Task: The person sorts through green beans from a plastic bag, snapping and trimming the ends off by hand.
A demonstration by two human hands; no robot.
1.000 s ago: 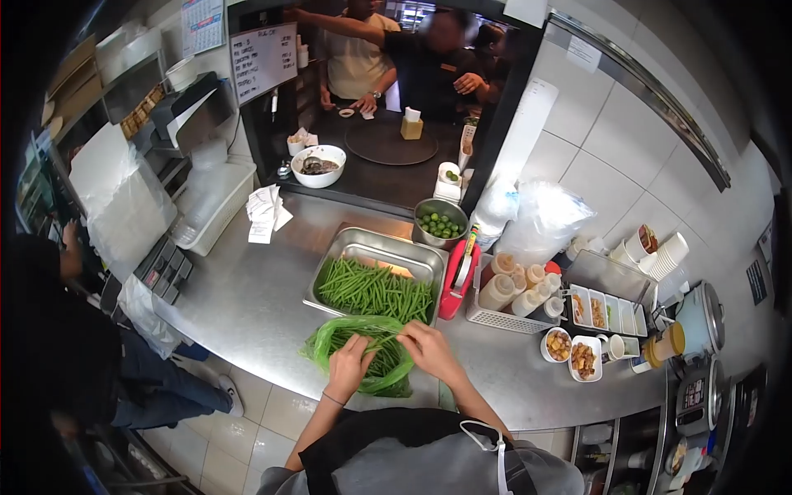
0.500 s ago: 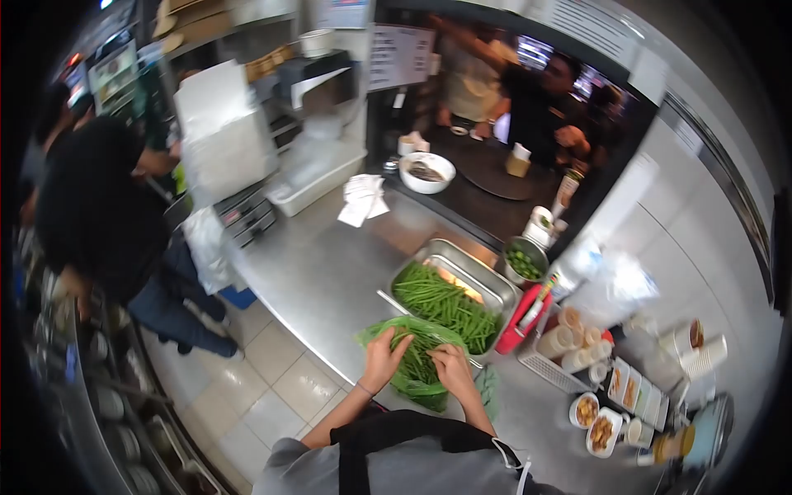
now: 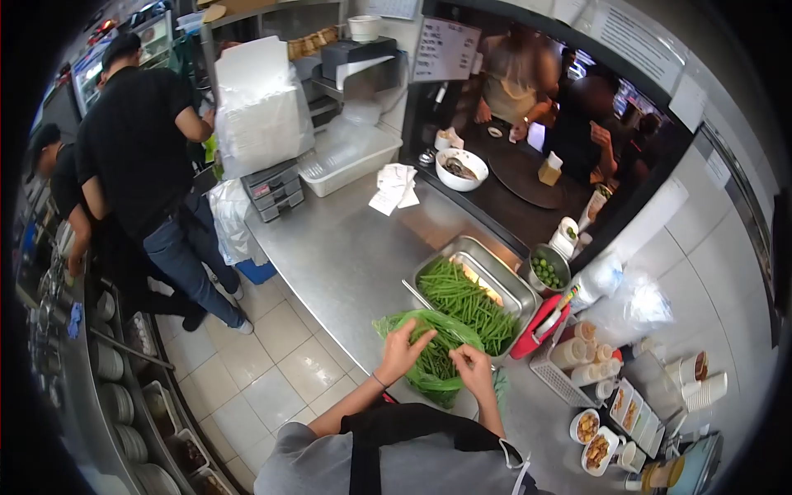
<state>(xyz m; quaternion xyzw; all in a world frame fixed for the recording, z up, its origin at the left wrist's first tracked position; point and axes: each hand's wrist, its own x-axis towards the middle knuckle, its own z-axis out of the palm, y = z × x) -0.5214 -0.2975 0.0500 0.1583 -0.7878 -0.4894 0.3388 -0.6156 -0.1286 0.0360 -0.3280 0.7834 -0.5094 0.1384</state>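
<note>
A green plastic bag stands at the counter's near edge, its mouth open over loose green beans. My left hand is over the bag's left side, thumb and forefinger apart, with nothing visible between them. Over the right side, my right hand has its fingers pinched together; what they hold, if anything, is too small to make out. Just beyond the bag, a deep steel pan holds more long green beans, heaped toward its near side.
A metal pot of green limes and a red object adjoin the pan. Right of these are a bottle basket and food bowls. Papers lie on the steel counter. A co-worker stands left; people are beyond the pass window.
The view has shifted, so the counter appears farther right. My hands stay over the bag; my left thumb and forefinger look more spread. A second co-worker shows more fully at the left.
</note>
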